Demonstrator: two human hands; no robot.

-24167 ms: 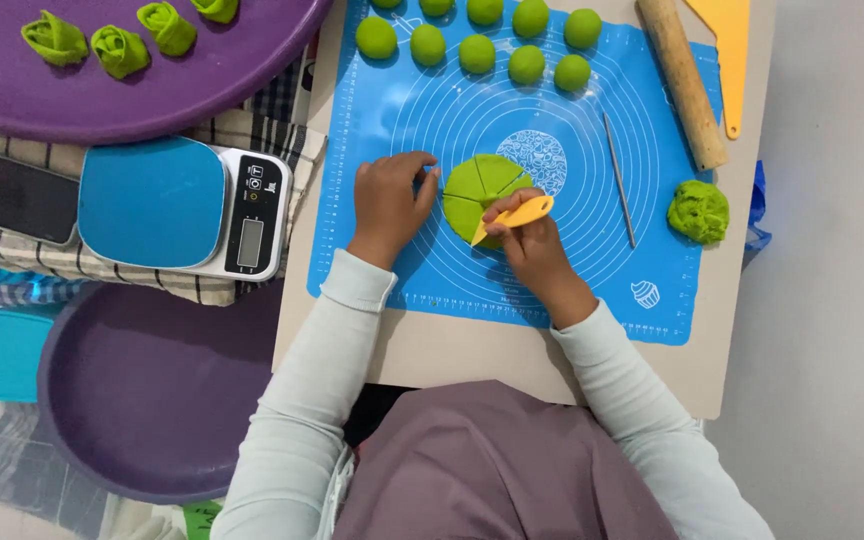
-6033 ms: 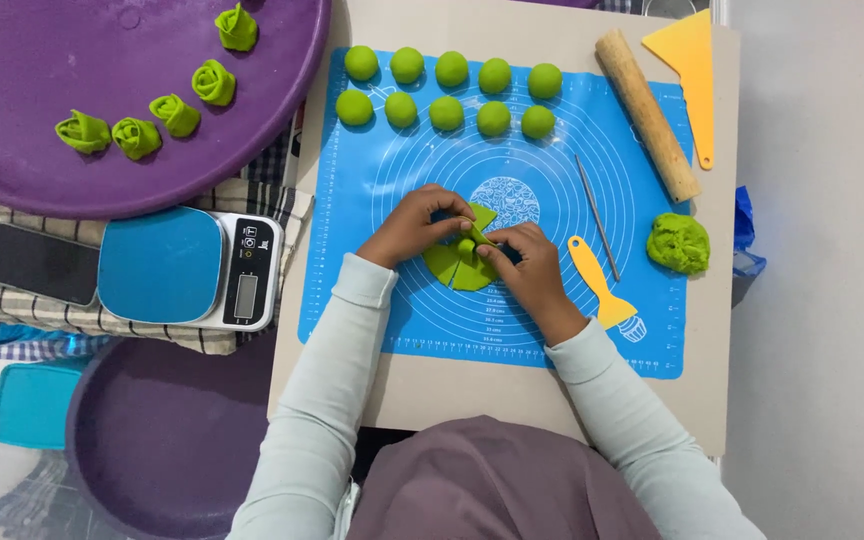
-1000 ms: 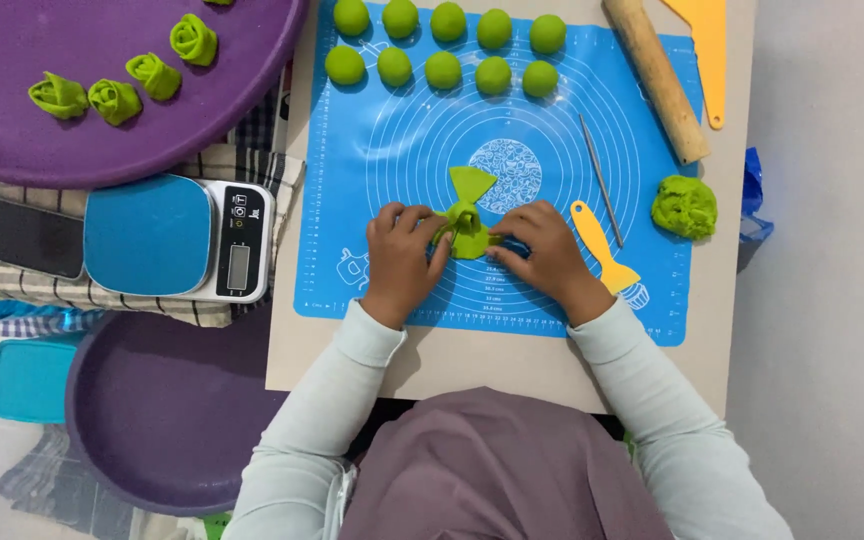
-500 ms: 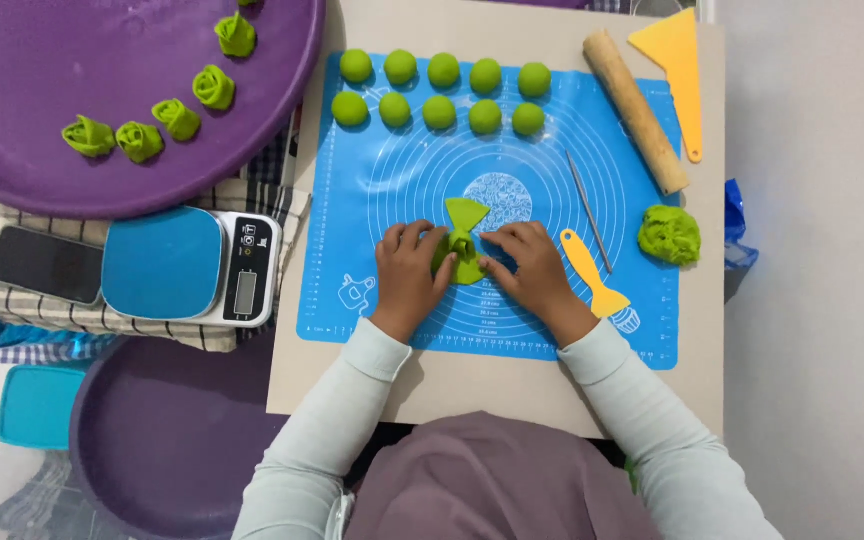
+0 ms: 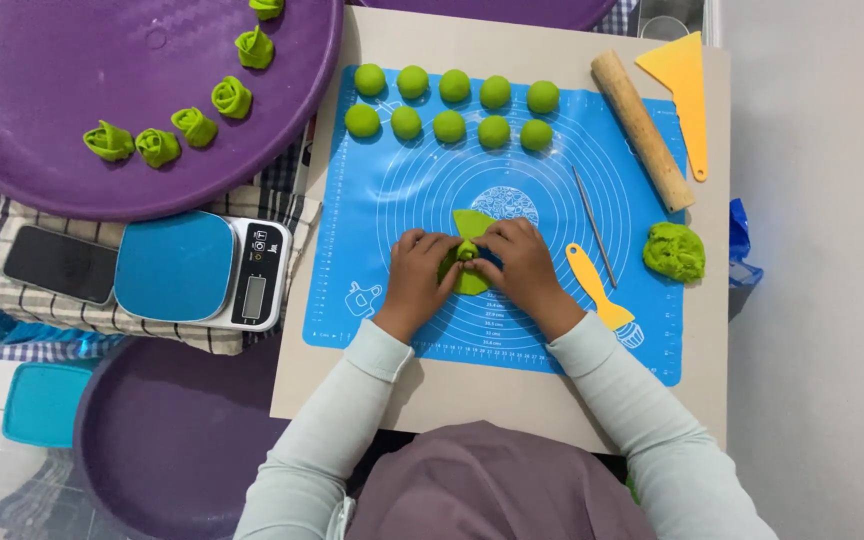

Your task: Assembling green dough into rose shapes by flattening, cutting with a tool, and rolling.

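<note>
A flat green dough piece (image 5: pixel 469 222) lies at the middle of the blue silicone mat (image 5: pixel 372 200), partly rolled up. My left hand (image 5: pixel 419 272) and my right hand (image 5: pixel 518 262) meet over it, fingertips pinching the rolled dough between them. Much of the dough is hidden under my fingers. Several green dough balls (image 5: pixel 452 105) sit in two rows at the far side of the mat.
A yellow plastic knife (image 5: pixel 597 287), a thin metal pick (image 5: pixel 594 226), a wooden rolling pin (image 5: pixel 642 130), a yellow scraper (image 5: pixel 682 80) and a green dough lump (image 5: pixel 674 251) lie to the right. To the left: a kitchen scale (image 5: pixel 192 270), a phone (image 5: pixel 60 264) and a purple tray (image 5: pixel 72 170) with several dough roses (image 5: pixel 158 146).
Both hands stay pinched on the dough while rolling it; the flat wedge showing above my fingers has become smaller. The view has shifted slightly.
</note>
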